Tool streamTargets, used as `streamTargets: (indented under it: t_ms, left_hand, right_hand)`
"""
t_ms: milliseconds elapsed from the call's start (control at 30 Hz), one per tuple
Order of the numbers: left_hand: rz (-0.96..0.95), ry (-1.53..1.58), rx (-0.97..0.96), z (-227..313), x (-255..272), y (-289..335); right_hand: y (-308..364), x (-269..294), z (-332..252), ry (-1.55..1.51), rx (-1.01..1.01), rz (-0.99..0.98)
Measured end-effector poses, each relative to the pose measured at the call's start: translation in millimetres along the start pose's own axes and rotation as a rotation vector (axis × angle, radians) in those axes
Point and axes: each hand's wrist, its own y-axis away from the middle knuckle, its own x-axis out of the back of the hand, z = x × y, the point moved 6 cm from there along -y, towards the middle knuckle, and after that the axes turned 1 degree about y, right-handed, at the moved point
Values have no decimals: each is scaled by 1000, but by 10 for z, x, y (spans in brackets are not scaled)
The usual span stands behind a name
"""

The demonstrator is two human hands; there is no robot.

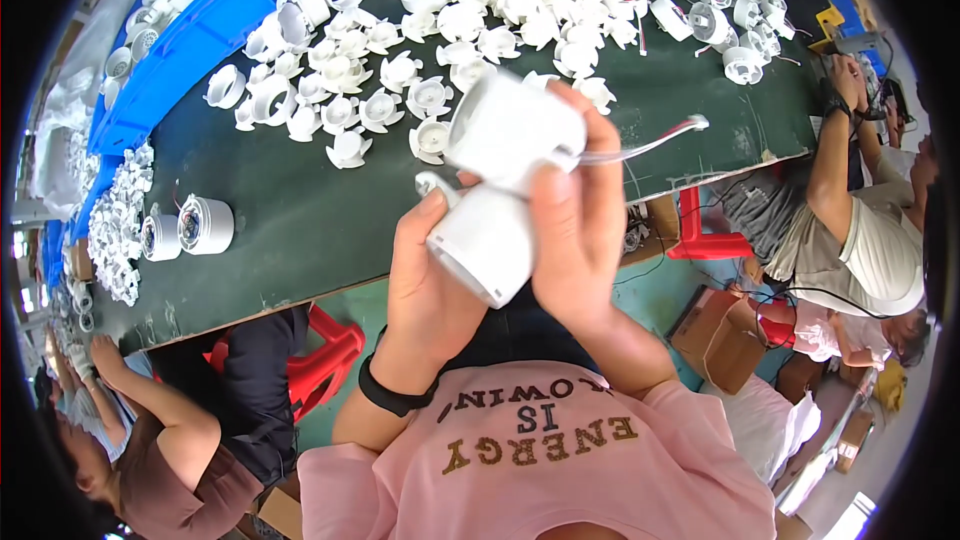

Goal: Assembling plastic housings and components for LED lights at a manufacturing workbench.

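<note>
Over the near edge of the bench, my left hand grips a white cylindrical plastic housing, its open rim tilted down and left. Fingers of my right hand close around a second white cylindrical housing, slightly blurred, from which a thin wire lead with a small white plug sticks out to the right. The two housings touch or nearly touch, and the right thumb lies next to the lower one. Beyond them, white fan impellers lie loose on the dark green bench.
Left are two white cylindrical units, a heap of small white parts and a blue bin. Wired round motor units are piled at far right. People sit at both sides; red stools stand below the bench.
</note>
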Motion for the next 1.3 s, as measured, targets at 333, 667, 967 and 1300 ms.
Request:
streamTargets:
  t_ms: [333, 667, 967, 1300]
  left_hand:
    - [275, -521, -262, 301, 44, 21]
    - [-244, -1267, -493, 307, -238, 189]
    - [-172, -1376, -633, 280, -91, 269]
    - [-99, -1884, -706, 341, -270, 226]
  right_hand:
    - [250, 220, -303, 339, 3, -363]
    - [319, 261, -144, 284, -222, -250]
    - [361, 238, -62, 380, -232, -419]
    - [335, 315, -55, 698, -189, -310]
